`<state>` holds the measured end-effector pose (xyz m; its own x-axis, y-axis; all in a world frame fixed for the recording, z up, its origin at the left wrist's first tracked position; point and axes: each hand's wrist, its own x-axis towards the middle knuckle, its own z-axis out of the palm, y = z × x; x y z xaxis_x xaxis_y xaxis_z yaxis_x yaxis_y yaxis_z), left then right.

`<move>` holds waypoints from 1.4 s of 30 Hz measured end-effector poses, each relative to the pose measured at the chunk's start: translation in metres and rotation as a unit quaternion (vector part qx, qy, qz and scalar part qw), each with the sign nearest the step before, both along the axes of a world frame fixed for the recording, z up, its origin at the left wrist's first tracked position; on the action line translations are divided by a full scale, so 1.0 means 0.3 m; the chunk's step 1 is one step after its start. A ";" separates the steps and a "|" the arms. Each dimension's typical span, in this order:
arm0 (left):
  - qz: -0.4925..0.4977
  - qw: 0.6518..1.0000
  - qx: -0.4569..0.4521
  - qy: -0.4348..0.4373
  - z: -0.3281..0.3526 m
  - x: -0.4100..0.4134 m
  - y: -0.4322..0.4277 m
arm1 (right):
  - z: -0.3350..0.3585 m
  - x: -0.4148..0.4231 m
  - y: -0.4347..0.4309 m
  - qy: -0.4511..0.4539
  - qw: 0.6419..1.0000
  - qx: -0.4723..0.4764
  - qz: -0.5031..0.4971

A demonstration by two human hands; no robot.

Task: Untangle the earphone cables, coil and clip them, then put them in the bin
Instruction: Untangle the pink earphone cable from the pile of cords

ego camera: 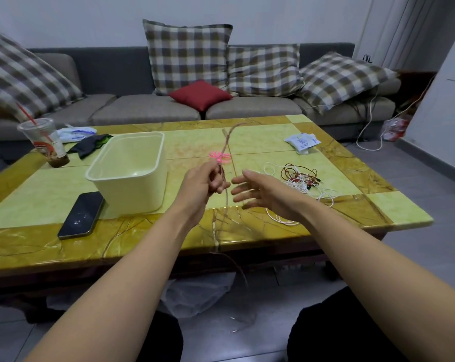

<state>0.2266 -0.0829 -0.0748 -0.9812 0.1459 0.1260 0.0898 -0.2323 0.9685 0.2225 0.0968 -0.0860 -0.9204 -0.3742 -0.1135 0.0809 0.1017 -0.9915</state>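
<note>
My left hand [204, 181] is closed on a thin brown earphone cable [227, 138] above the middle of the table. The cable rises blurred above the hand and hangs down past the table's front edge toward the floor. A pink clip [219, 157] sits on the cable just above my fingers. My right hand [260, 190] is open, fingers spread, just right of the cable and not touching it. A tangle of white and red earphone cables [303, 180] lies on the table to the right. The cream bin [131, 169] stands empty at the left.
A black phone [81, 215] lies in front of the bin. A plastic cup with a straw [44, 142], a dark cloth [91, 145] and a white packet [76, 133] are at the back left. Another white packet [302, 142] lies back right. A sofa stands behind the table.
</note>
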 end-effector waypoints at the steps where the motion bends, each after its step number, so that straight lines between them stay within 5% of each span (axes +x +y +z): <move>1: -0.005 0.999 -0.044 0.028 0.000 0.008 0.013 | 0.007 0.002 -0.005 0.005 1.000 -0.020 0.022; 5: 0.025 0.989 -0.119 0.080 -0.004 0.018 0.028 | 0.015 0.021 -0.038 -0.010 0.996 -0.065 0.067; 9: 0.063 0.991 -0.103 0.058 0.000 0.012 0.010 | 0.020 0.008 -0.023 0.024 0.999 -0.008 0.027; 13: 0.029 0.982 0.177 -0.064 0.019 0.003 -0.003 | 0.029 -0.018 0.017 -0.015 0.996 -0.015 -0.082; 16: 0.003 0.930 0.353 -0.097 0.039 0.003 -0.016 | -0.003 -0.024 0.037 -0.086 0.982 0.155 -0.061; 19: 0.035 0.921 0.375 -0.098 0.035 -0.005 -0.027 | -0.046 0.004 0.040 -0.160 0.901 0.394 0.092; 21: 0.050 0.935 0.338 -0.099 0.030 -0.010 -0.026 | -0.053 0.022 0.033 -0.174 0.863 0.445 0.162; 25: 0.049 0.989 0.122 -0.064 0.018 0.007 0.002 | -0.037 0.009 0.014 -0.065 0.906 0.403 0.110; 27: 0.049 0.998 0.009 -0.033 0.014 0.023 0.017 | -0.015 -0.002 0.014 -0.017 0.951 0.303 0.053; 29: 0.046 0.998 -0.051 -0.017 0.013 0.034 0.024 | 0.012 -0.007 0.007 0.017 0.986 0.165 0.004; 33: 0.014 0.995 -0.096 -0.004 0.015 0.041 0.030 | 0.052 -0.013 -0.022 0.057 0.998 -0.010 -0.039; 37: -0.035 0.999 -0.032 -0.021 0.019 0.043 0.044 | 0.031 0.014 -0.034 0.049 0.997 0.006 0.065; 42: -0.016 0.962 0.253 -0.099 0.037 0.007 0.007 | 0.023 0.005 -0.007 0.058 0.997 0.038 0.025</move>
